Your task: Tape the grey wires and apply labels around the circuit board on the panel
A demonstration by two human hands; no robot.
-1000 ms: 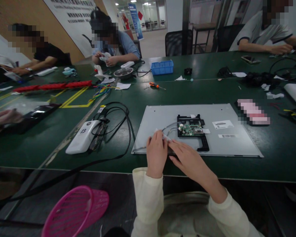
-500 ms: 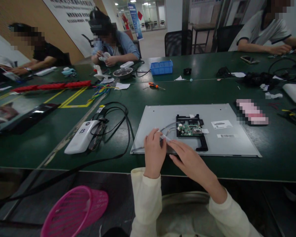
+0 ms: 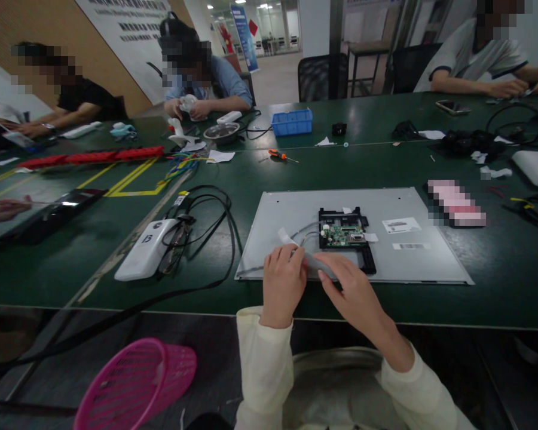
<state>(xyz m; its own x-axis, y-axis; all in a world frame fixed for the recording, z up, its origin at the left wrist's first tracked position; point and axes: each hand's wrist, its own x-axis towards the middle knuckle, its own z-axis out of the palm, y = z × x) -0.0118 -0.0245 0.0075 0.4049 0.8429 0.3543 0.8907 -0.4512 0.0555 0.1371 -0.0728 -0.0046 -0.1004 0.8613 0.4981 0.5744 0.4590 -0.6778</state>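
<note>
Two-handed handling of a pale strip point(image 3: 314, 263), apparently tape, above the near edge of a flat grey panel point(image 3: 434, 263) that lies on the green tabletop point(image 3: 511, 280). A circuit board point(image 3: 347, 235) sits in a black bracket point(image 3: 368, 261) on the panel, just beyond the hands; thin cables point(image 3: 308, 227) run from its left side toward the strip.

Good practice, as judged from this view: keep the strip taut between the two hands and low over the panel, so that it neither folds nor sticks to itself. The free white end, which stands up beyond the left hand, is best guided clear of the cables, and any pull is best directed along the panel, away from the board, so that no strain reaches the cable ends. Wrists held low and steady would help.

The left hand point(image 3: 284, 285) has its fingers drawn together and curled, clamped on the strip near its white end; the fingertips themselves are partly hidden. The right hand point(image 3: 356, 294) reaches in from the opposite side with its fingers nearly straight and side by side, the thumb below them; the strip's grey part is pinched between thumb and forefinger. Only a short length of strip spans the two hands.
</note>
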